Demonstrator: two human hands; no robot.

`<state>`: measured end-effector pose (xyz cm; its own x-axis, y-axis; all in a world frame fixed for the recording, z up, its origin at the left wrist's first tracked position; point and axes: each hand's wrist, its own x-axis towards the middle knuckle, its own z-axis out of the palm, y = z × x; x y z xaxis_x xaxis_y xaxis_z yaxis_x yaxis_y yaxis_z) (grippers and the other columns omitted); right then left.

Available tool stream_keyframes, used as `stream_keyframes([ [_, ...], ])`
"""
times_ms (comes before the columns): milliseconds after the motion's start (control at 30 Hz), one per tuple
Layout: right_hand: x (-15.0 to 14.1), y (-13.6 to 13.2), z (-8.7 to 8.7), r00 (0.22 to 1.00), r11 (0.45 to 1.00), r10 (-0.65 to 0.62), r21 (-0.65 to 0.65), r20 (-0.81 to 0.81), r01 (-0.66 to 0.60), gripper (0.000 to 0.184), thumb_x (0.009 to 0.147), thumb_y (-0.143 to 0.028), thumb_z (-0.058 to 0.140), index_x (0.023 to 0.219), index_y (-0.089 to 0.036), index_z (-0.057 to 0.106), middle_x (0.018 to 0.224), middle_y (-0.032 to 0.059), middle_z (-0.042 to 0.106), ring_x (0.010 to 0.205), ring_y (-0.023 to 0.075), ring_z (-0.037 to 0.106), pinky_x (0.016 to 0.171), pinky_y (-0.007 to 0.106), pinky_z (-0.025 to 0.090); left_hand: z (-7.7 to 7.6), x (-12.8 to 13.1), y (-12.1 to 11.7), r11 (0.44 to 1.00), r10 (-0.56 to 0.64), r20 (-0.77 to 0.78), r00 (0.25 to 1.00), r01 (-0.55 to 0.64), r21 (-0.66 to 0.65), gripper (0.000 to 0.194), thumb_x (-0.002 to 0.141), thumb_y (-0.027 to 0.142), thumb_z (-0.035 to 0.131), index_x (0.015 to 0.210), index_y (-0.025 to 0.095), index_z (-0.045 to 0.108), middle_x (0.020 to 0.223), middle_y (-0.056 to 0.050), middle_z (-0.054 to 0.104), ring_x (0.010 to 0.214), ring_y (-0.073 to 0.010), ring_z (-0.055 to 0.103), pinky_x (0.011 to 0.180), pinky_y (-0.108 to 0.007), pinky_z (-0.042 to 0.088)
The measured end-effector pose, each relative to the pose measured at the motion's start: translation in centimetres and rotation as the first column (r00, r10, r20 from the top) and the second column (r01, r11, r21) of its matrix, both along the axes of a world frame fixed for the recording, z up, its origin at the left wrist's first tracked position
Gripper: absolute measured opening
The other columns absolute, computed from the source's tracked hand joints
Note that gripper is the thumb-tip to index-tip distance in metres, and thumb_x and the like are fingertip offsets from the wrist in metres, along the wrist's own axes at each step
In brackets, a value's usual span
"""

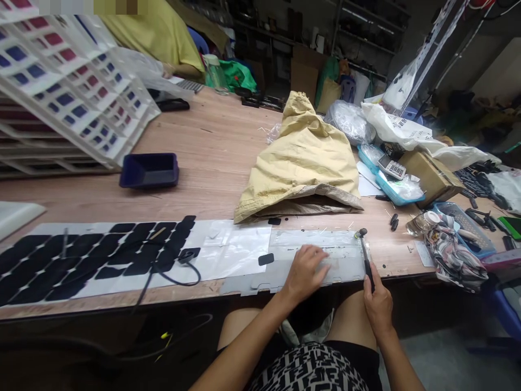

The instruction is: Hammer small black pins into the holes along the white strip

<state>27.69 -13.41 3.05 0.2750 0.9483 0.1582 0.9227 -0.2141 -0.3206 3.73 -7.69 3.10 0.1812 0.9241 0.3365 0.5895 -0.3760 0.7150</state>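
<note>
My right hand is wrapped round the black handle of a small hammer, whose head points away from me near the right end of a grey sheet. My left hand hovers over or rests on this grey sheet, slightly blurred, fingers bent and thumb apart, with nothing visible in it. Left of it lies a black rounded piece on the edge of a white sheet. Rows of similar black pieces cover that sheet's left part, with a dark cable across them.
A yellow cloth bag lies mid-table. Leftward stand a dark blue tray and a white plastic basket. A glass jar, crumpled cloth and blue baskets are at right. Someone in a yellow shirt sits opposite.
</note>
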Motion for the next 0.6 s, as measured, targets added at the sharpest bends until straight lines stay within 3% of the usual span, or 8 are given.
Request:
stream_keyframes([
  [133,0.2,0.0,-0.4,1.000,1.000,0.012,-0.008,-0.006,-0.012,0.053,0.098,-0.045,0.040,0.143,-0.024,0.055,0.102,0.0095,0.077,0.077,0.0259,0.074,0.068,0.031,0.055,1.2,2.1,9.8,0.987,0.158,0.022,0.987,-0.157,-0.021,0.023,0.090,0.025,0.055,0.105,0.021,0.071,0.104,-0.008,0.066,0.106,-0.0250,0.055,0.097,-0.039,0.043],
  [267,0.5,0.0,-0.9,0.999,0.999,0.047,0.011,-0.027,-0.046,0.054,0.099,-0.046,0.037,0.144,-0.022,0.053,0.119,0.0099,0.072,0.090,0.0271,0.075,0.077,0.034,0.057,1.4,4.8,17.5,0.974,0.167,-0.127,0.978,-0.184,-0.136,0.026,0.091,0.028,0.052,0.108,0.020,0.070,0.109,-0.011,0.064,0.108,-0.0277,0.055,0.096,-0.042,0.041],
  [400,0.5,-0.1,-0.9,0.997,0.998,0.064,0.026,-0.049,-0.063,0.054,0.100,-0.046,0.037,0.144,-0.021,0.053,0.120,0.0102,0.072,0.093,0.0255,0.074,0.080,0.031,0.057,0.8,7.0,20.8,0.921,0.229,-0.228,0.946,-0.286,-0.264,0.030,0.088,0.042,0.057,0.099,0.018,0.072,0.112,-0.016,0.064,0.113,-0.0335,0.055,0.097,-0.047,0.038],
  [600,0.3,-0.1,-0.5,0.995,0.997,0.068,0.044,-0.073,-0.065,0.053,0.100,-0.045,0.037,0.142,-0.018,0.056,0.107,0.0113,0.076,0.087,0.0233,0.075,0.077,0.027,0.057,0.0,7.6,21.9,0.857,0.287,-0.251,0.924,-0.365,-0.363,0.035,0.083,0.052,0.062,0.089,0.020,0.074,0.106,-0.014,0.071,0.109,-0.0312,0.059,0.097,-0.042,0.039],
])
